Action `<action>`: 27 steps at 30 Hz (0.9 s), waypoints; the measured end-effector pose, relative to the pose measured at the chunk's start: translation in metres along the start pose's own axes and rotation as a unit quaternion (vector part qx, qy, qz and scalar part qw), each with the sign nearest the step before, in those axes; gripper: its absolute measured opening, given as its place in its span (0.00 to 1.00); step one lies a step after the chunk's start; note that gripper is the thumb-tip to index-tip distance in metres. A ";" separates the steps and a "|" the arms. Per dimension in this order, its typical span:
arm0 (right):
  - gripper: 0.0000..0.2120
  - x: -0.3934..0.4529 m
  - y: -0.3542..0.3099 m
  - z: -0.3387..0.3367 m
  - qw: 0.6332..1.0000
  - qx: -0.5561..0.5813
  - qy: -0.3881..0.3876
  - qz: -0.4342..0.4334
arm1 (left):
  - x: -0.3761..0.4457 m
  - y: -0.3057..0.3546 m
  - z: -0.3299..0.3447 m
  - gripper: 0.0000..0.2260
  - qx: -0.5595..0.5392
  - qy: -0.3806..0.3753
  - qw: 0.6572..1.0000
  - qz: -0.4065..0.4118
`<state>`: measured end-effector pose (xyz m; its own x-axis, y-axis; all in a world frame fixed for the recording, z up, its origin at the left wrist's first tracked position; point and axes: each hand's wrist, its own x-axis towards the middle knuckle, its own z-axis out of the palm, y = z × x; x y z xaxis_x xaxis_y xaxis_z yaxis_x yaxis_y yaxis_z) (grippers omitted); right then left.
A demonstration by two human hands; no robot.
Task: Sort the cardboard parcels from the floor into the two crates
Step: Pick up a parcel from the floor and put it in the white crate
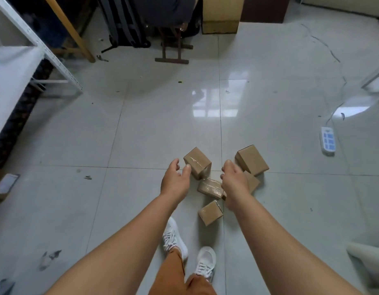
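Brown cardboard parcels [197, 162] lie clustered on the glossy grey tiled floor [141, 135] ahead of my feet. My left hand [175, 179] and right hand [234, 179] hover over them, fingers loose, holding nothing. I judge this the pickup step: next, grasp one; neither crate shows.
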<state>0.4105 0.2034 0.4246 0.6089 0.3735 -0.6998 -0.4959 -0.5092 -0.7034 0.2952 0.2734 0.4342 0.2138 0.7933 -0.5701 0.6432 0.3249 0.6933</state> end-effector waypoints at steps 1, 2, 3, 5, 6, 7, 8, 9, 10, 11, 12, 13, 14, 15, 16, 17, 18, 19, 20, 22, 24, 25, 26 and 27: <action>0.14 0.011 0.003 0.002 1.000 -0.002 0.002 0.004 | 0.011 -0.003 0.004 0.25 0.004 -0.003 1.000 -0.004; 0.13 0.023 0.007 0.004 1.000 -0.006 0.005 0.007 | 0.023 -0.007 0.009 0.25 0.007 -0.005 1.000 -0.008; 0.13 0.034 0.010 0.006 1.000 -0.011 0.008 0.010 | 0.035 -0.010 0.014 0.25 0.012 -0.007 1.000 -0.011; 0.13 0.059 0.017 0.012 1.000 -0.015 0.012 0.018 | 0.062 -0.018 0.024 0.25 0.027 -0.016 0.999 -0.012; 0.13 0.072 0.020 0.016 0.999 -0.019 0.015 0.023 | 0.075 -0.022 0.030 0.25 0.037 -0.022 0.999 -0.009; 0.13 0.085 0.023 0.020 0.999 -0.027 0.018 0.027 | 0.089 -0.026 0.036 0.24 0.046 -0.027 0.999 -0.005; 0.12 0.098 0.026 0.024 0.999 -0.036 0.021 0.030 | 0.103 -0.030 0.042 0.23 0.055 -0.033 0.998 0.000; 0.12 0.112 0.029 0.028 0.998 -0.043 0.022 0.032 | 0.116 -0.034 0.048 0.23 0.063 -0.040 0.997 0.004; 0.12 0.126 0.034 0.033 0.998 -0.049 0.025 0.036 | 0.130 -0.039 0.054 0.24 0.073 -0.048 0.996 0.005; 0.11 0.140 0.038 0.037 0.997 -0.055 0.029 0.042 | 0.144 -0.044 0.058 0.26 0.086 -0.055 0.995 0.005; 0.12 0.153 0.043 0.042 0.996 -0.060 0.033 0.048 | 0.157 -0.049 0.062 0.27 0.103 -0.062 0.993 0.007; 0.13 0.167 0.048 0.047 0.996 -0.066 0.035 0.052 | 0.171 -0.054 0.066 0.29 0.121 -0.068 0.990 0.012; 0.13 0.180 0.053 0.052 0.995 -0.073 0.035 0.055 | 0.185 -0.060 0.071 0.30 0.138 -0.075 0.987 0.018; 0.14 0.193 0.058 0.057 0.995 -0.078 0.034 0.057 | 0.199 -0.065 0.075 0.32 0.153 -0.080 0.985 0.022; 0.14 0.205 0.064 0.062 0.994 -0.081 0.033 0.061 | 0.213 -0.071 0.079 0.33 0.168 -0.085 0.982 0.028; 0.14 0.217 0.070 0.067 0.994 -0.086 0.031 0.068 | 0.227 -0.077 0.083 0.34 0.184 -0.089 0.978 0.034; 0.15 0.228 0.077 0.073 0.993 -0.089 0.032 0.077 | 0.241 -0.083 0.088 0.35 0.201 -0.093 0.974 0.040; 0.16 0.239 0.084 0.077 0.991 -0.094 0.035 0.085 | 0.254 -0.090 0.093 0.36 0.220 -0.099 0.969 0.047; 0.17 0.249 0.092 0.081 0.990 -0.101 0.040 0.095 | 0.267 -0.097 0.099 0.36 0.241 -0.108 0.963 0.055; 0.17 0.270 0.109 0.088 0.986 -0.108 0.050 0.113 | 0.289 -0.111 0.114 0.37 0.288 -0.136 0.945 0.070; 0.19 0.287 0.124 0.092 0.986 -0.097 0.052 0.123 | 0.306 -0.122 0.132 0.36 0.327 -0.173 0.926 0.081; 0.21 0.295 0.131 0.093 0.986 -0.094 0.051 0.125 | 0.314 -0.127 0.142 0.35 0.342 -0.190 0.916 0.089; 0.22 0.302 0.137 0.094 0.987 -0.093 0.053 0.124 | 0.321 -0.132 0.152 0.35 0.357 -0.206 0.906 0.099; 0.21 0.310 0.144 0.094 0.987 -0.092 0.054 0.121 | 0.327 -0.137 0.162 0.34 0.371 -0.220 0.896 0.108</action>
<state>0.4694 0.3187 0.0945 0.5539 0.1427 -0.8203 -0.5209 -0.7093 -0.4750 0.3960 0.4051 0.0817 0.5568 0.4642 -0.6888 0.8283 -0.3732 0.4180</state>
